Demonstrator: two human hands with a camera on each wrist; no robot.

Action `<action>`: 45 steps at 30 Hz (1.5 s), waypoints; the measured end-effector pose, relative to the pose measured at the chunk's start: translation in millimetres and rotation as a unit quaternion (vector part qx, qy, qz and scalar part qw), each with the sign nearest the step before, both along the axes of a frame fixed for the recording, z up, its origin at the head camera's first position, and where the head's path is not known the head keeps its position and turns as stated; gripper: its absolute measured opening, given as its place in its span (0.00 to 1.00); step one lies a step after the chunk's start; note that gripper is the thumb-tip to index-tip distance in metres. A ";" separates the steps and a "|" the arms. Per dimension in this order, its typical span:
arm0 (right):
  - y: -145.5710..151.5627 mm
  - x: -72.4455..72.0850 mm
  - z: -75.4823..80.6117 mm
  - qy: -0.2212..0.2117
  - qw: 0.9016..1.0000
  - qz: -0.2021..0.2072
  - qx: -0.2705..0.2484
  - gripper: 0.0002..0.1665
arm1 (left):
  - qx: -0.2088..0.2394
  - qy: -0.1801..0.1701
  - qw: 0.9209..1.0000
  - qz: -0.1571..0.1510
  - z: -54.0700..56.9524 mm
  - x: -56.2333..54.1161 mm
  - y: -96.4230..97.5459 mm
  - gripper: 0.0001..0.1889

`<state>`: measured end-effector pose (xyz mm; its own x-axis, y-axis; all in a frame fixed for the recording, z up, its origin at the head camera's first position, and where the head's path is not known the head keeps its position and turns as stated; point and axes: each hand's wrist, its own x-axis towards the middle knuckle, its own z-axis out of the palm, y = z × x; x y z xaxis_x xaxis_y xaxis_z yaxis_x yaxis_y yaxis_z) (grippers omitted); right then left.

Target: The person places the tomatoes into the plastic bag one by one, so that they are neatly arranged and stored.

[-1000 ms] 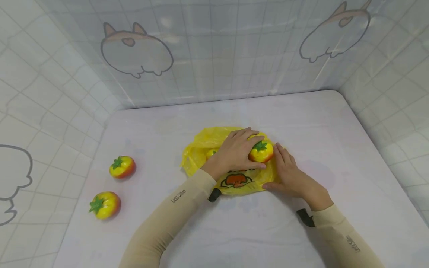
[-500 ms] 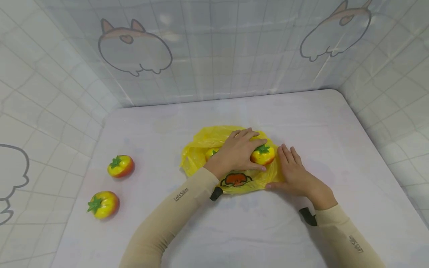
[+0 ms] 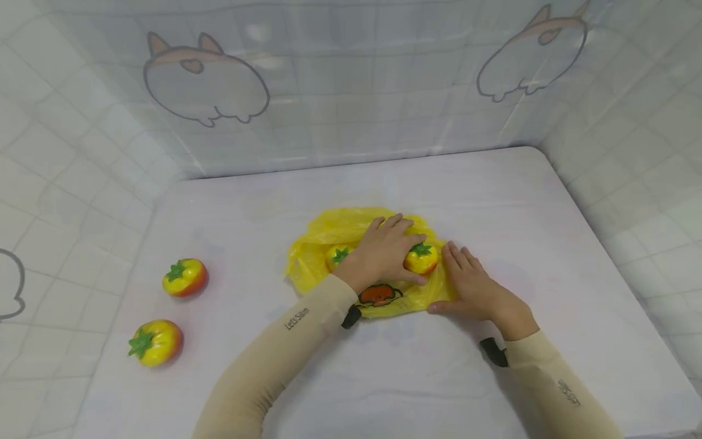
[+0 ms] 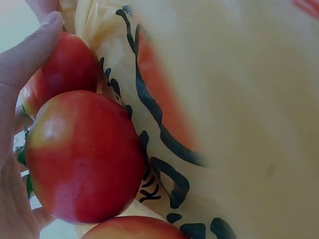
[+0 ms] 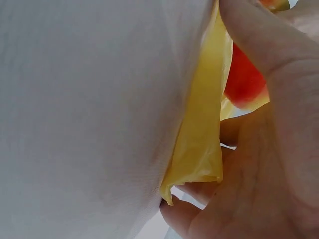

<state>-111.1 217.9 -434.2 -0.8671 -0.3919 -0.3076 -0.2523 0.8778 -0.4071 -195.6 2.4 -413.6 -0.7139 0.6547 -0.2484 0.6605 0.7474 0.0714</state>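
Observation:
A yellow plastic bag (image 3: pixel 323 228) with an orange cartoon print lies flat in mid-table. My left hand (image 3: pixel 381 253) reaches over it, thumb and fingers round a yellow-red tomato (image 3: pixel 421 260) with a green leafy top. In the left wrist view, the thumb lies against that tomato (image 4: pixel 75 64), and another tomato (image 4: pixel 89 154) sits under the palm. Left of my left wrist, a tomato (image 3: pixel 337 256) shows in the bag's mouth. At the bag's right end, my right hand (image 3: pixel 474 289) rests with straight fingers, its thumb along the near edge; the bag's edge (image 5: pixel 204 124) lies inside the palm.
Two more tomatoes stand at the table's left, one farther back (image 3: pixel 186 278) and one nearer (image 3: pixel 157 342). The pale table (image 3: pixel 439 378) is bordered at the back and sides by a grid-patterned sheet (image 3: pixel 356 91) with cartoon animals.
My left hand and its tomato have shifted slightly right within the bag. My right hand has edged right along with the bag's end. More of the tomato at the bag's left shows.

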 end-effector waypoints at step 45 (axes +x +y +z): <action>-9.8 -1.0 10.3 -0.023 1.000 0.000 0.016 0.66 | 0.200 0.094 0.942 0.253 59.7 72.6 -268.6 0.59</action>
